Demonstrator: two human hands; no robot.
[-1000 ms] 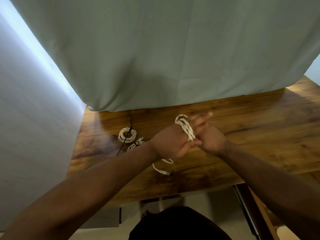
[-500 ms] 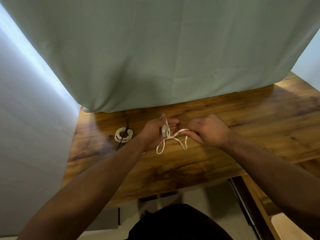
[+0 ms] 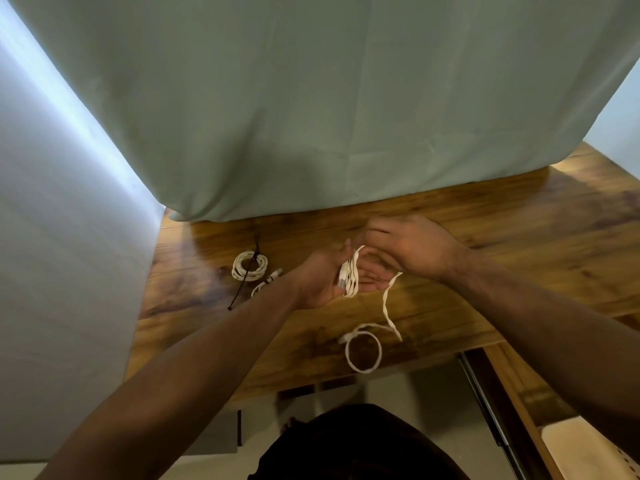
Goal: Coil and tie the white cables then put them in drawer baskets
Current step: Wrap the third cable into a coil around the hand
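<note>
Since a moment ago the white cable (image 3: 349, 275) has slipped looser — left hand (image 3: 320, 278) grips a few turns, right hand (image 3: 408, 247) pinches the strand, its tail looping onto the worktop (image 3: 519, 237) at 6 o'clock — coiling restarts

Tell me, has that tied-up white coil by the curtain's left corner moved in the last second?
No. The tied coil lies in the same spot on the wooden table, just below the curtain's left corner, black tie trailing toward the person as before.

No lettering, label, brand or number can be read anywhere: not on the white cable (image 3: 349, 277), the desk (image 3: 519, 244) or the green cloth (image 3: 311, 98).
</note>
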